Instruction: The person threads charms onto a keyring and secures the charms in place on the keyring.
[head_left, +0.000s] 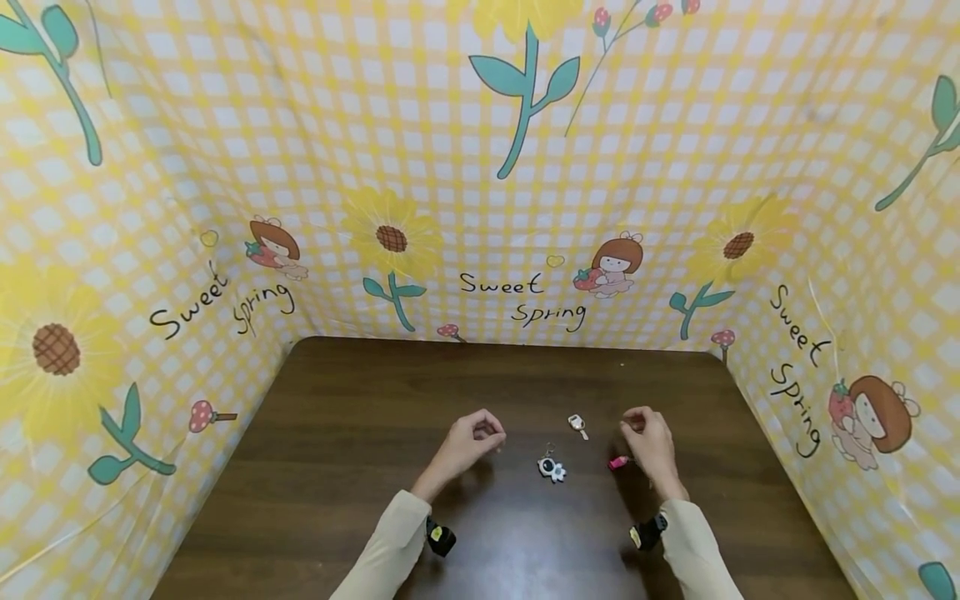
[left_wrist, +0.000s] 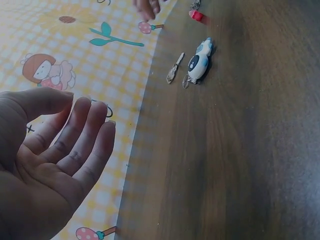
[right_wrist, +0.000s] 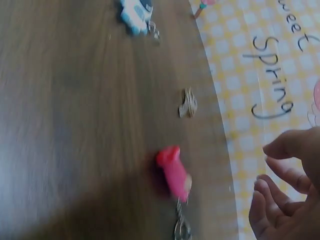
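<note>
Well, both hands look empty to me. The left hand (head_left: 474,437) is left of the white toy (head_left: 552,469), its fingers softly bent around nothing. The right hand (head_left: 648,440) is off to the right of the white toy; its fingers are bent too, with no thing in them. The white toy lies on the brown table (head_left: 337,467). Something like a key (head_left: 577,427) lies right of the white toy and farther from the person. The pink toy (head_left: 618,462) is right of the white toy as well, near the right hand. I think the step is a reach, with nothing picked up. To lift the pink toy, the right hand would need to come down and pinch it.
</note>
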